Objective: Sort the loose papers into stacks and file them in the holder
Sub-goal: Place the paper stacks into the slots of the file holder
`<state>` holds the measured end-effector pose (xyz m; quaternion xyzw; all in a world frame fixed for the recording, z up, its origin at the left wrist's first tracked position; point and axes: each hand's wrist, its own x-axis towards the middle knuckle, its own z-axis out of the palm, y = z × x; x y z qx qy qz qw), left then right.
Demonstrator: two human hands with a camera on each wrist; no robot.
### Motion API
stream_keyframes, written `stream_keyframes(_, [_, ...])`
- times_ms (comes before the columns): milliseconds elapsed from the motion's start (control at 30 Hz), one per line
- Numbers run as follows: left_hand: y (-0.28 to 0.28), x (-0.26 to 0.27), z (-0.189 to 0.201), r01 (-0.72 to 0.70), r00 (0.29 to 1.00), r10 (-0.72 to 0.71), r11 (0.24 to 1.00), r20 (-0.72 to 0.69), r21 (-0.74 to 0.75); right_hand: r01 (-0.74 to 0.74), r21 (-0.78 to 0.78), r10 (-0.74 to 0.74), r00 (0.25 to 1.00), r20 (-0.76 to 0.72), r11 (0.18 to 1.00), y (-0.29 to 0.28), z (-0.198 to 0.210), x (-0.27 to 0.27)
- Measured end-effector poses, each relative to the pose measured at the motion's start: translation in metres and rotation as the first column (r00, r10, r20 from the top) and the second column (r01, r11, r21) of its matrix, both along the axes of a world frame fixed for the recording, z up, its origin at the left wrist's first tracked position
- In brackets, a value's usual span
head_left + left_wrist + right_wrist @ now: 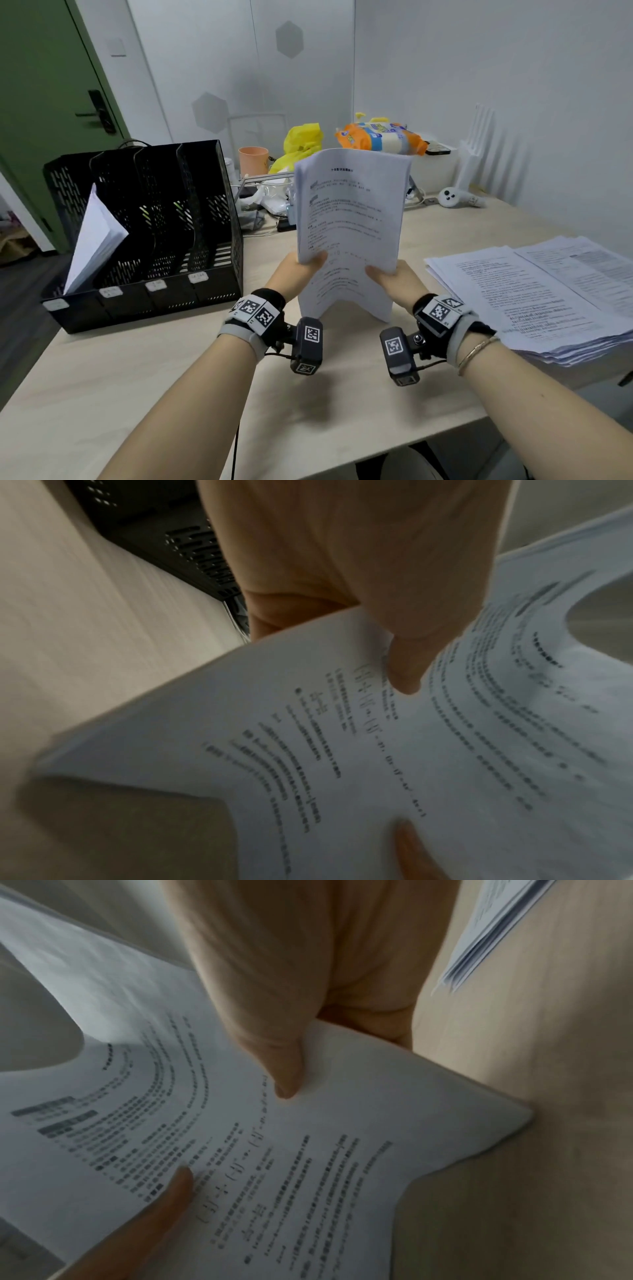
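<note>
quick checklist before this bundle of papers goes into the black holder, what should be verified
1. Both hands hold the bundle: ok. The left hand and the right hand pinch the paper bundle at its lower sides.
2. Bundle squared up: not ok, its lower edge bows upward in the middle.
3. Free slot in the holder: ok, only the leftmost slot holds a filed stack.
4. Path to the holder: ok, bare desk lies between.
5. Sheets match the chosen slot's label: cannot tell.
</note>
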<state>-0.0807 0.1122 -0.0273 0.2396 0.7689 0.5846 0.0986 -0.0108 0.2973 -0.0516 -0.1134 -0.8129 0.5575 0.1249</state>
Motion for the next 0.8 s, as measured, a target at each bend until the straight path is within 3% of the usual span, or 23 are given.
stream_keyframes(100, [-0.005, 0.004, 0.005, -0.002, 1.0, 0.002, 1.0, 0.018, -0.003, 0.008, -0.056, -0.01, 0.999, -0.036, 0.998, -0.002, 0.006, -0.002])
stream_keyframes(200, [-0.016, 0.007, 0.017, -0.011, 1.0, 0.012, 1.0, 0.021, -0.015, 0.106, -0.117, -0.12, 0.986, -0.12, 0.987, -0.002, 0.02, -0.01])
stream_keyframes(300, [-0.037, 0.009, 0.024, -0.034, 0.999, 0.036, 0.998, 0.029, -0.058, 0.19, -0.084, -0.203, 0.962, -0.183, 0.978, -0.011, 0.03, -0.025])
stream_keyframes(600, [-0.117, 0.015, 0.035, -0.018, 0.986, 0.026, 0.999, 0.167, -0.044, -0.089, -0.069, 0.075, 0.981, -0.18, 0.994, -0.065, 0.049, -0.047])
stream_keyframes(700, [-0.141, 0.014, 0.037, -0.067, 0.987, 0.077, 0.995, 0.144, -0.075, -0.148, -0.042, 0.137, 0.969, -0.207, 0.988, -0.087, 0.062, -0.061])
stream_keyframes(800, [-0.159, 0.011, 0.04, -0.159, 0.983, 0.164, 0.985, 0.083, -0.07, -0.11, 0.074, 0.125, 0.962, -0.243, 0.991, -0.112, 0.071, -0.082])
